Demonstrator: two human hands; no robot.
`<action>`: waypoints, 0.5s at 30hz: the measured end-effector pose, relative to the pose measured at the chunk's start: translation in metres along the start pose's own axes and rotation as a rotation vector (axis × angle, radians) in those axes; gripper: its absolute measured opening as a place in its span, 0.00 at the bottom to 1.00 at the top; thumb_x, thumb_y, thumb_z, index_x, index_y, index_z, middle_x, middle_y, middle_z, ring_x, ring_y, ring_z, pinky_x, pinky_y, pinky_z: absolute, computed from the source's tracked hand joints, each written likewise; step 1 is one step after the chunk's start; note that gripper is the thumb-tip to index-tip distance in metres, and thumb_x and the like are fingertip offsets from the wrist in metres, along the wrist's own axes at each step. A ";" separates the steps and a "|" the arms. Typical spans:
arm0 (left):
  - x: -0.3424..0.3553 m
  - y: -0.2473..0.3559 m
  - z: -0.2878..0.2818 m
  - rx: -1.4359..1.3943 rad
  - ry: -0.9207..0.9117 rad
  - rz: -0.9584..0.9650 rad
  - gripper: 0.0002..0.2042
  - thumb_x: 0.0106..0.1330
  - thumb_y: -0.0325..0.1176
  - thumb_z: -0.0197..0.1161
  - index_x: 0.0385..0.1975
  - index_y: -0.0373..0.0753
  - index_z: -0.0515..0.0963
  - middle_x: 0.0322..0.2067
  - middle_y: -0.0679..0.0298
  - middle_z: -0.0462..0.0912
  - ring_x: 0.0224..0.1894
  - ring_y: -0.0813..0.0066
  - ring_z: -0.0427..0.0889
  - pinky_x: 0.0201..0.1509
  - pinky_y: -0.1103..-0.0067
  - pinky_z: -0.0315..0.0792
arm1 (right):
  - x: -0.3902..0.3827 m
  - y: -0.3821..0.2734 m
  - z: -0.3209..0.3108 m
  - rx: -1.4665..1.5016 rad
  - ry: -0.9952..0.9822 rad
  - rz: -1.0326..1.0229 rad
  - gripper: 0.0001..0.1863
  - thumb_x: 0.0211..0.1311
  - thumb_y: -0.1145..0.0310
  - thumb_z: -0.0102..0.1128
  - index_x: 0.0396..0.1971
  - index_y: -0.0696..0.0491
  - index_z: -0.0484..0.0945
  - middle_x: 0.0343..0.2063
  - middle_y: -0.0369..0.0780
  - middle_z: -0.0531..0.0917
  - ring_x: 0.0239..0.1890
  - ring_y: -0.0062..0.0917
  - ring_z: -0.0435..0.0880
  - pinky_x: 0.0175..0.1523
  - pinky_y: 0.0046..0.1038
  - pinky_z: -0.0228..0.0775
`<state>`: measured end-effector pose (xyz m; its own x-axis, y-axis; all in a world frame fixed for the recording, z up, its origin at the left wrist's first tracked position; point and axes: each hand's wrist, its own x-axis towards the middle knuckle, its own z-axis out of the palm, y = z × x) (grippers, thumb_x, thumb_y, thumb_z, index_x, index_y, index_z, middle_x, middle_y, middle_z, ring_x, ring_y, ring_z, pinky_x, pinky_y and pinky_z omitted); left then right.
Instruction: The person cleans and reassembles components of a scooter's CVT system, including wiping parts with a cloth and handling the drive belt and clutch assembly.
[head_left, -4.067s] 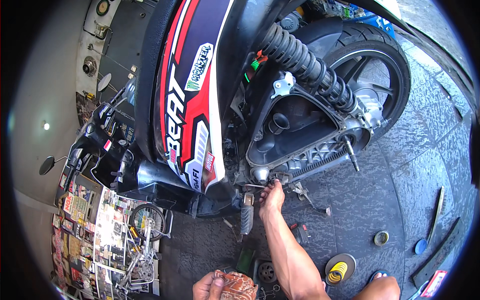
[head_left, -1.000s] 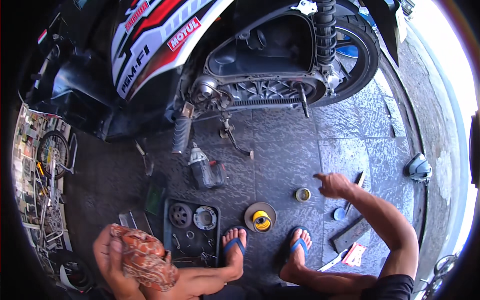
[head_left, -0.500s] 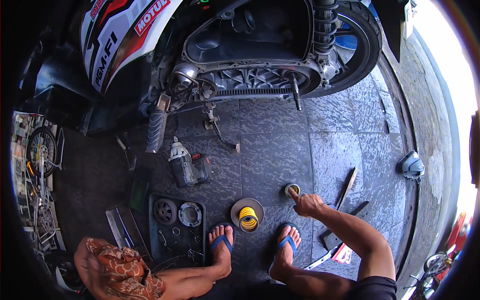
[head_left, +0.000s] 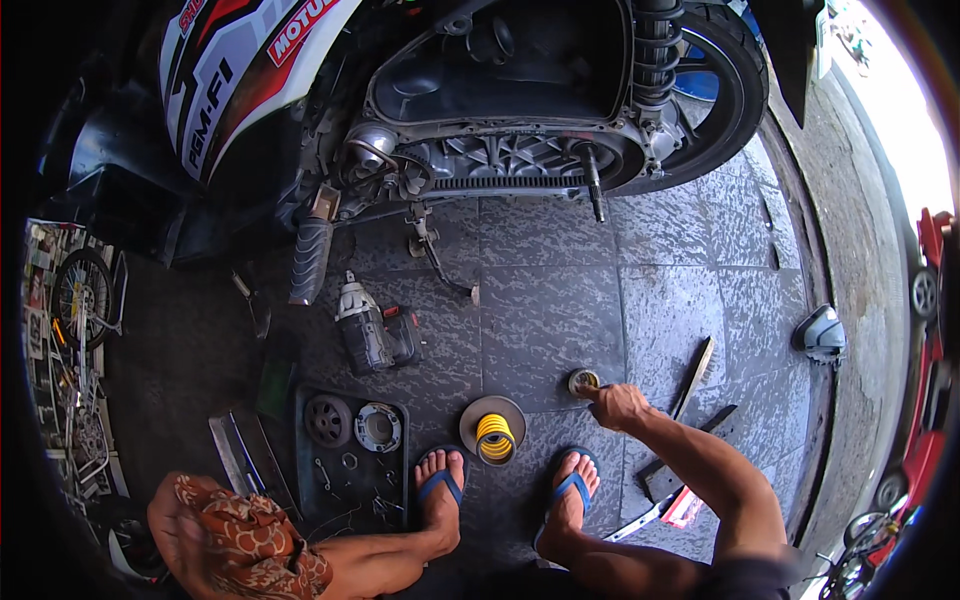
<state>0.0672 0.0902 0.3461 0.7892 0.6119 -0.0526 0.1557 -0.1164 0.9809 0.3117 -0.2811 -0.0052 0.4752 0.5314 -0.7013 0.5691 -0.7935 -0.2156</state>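
My right hand (head_left: 620, 408) reaches down to a small round tin (head_left: 583, 382) on the floor, its fingers mostly curled. The fingertips are at the tin's near rim and inside it, where something yellowish shows; whether they pinch anything is hidden. At the lower left, my left hand (head_left: 172, 515) lies against a brown patterned cloth (head_left: 245, 535) over my left leg; its fingers are not distinct. Between my feet stands a pulley with a yellow coil spring (head_left: 495, 437). Beyond it, a scooter's drive case (head_left: 510, 155) is uncovered, with a belt and a bare shaft (head_left: 593, 180).
A cordless impact wrench (head_left: 372, 328) lies left of centre. Near my left foot a black tray (head_left: 303, 480) holds a drum-like part, a ring and small hardware. A brush (head_left: 696, 375) and dark flat tools (head_left: 690, 455) lie to the right. A grey cover (head_left: 822, 333) stands by the floor's edge.
My right hand's fingers are now lower and more curled at the tin's near rim, where a finger pointed into it before. The tin and my left side stay put.
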 end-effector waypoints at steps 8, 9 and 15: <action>0.006 0.001 0.007 -0.066 -0.113 -0.029 0.19 0.70 0.41 0.60 0.50 0.32 0.68 0.39 0.58 0.78 0.40 0.72 0.81 0.43 0.73 0.78 | 0.004 0.011 0.029 0.304 0.252 0.056 0.22 0.59 0.73 0.49 0.55 0.53 0.74 0.29 0.51 0.86 0.28 0.42 0.87 0.31 0.41 0.77; 0.007 0.001 0.008 -0.073 -0.125 -0.031 0.19 0.70 0.41 0.60 0.50 0.32 0.68 0.39 0.57 0.78 0.41 0.71 0.81 0.43 0.73 0.79 | 0.004 0.016 0.029 0.653 0.188 0.119 0.21 0.58 0.73 0.50 0.54 0.53 0.74 0.28 0.48 0.86 0.25 0.36 0.83 0.28 0.38 0.73; 0.009 0.006 0.019 -0.109 -0.186 -0.045 0.19 0.69 0.40 0.61 0.50 0.32 0.68 0.39 0.57 0.78 0.41 0.70 0.81 0.43 0.72 0.79 | 0.006 0.047 0.026 1.735 -0.131 0.263 0.15 0.57 0.75 0.55 0.46 0.52 0.75 0.24 0.34 0.80 0.18 0.15 0.67 0.21 0.22 0.56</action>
<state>0.0865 0.0807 0.3476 0.8805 0.4584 -0.1207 0.1362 -0.0009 0.9907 0.3239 -0.3231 -0.0370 0.3266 0.3930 -0.8595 -0.8552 -0.2644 -0.4459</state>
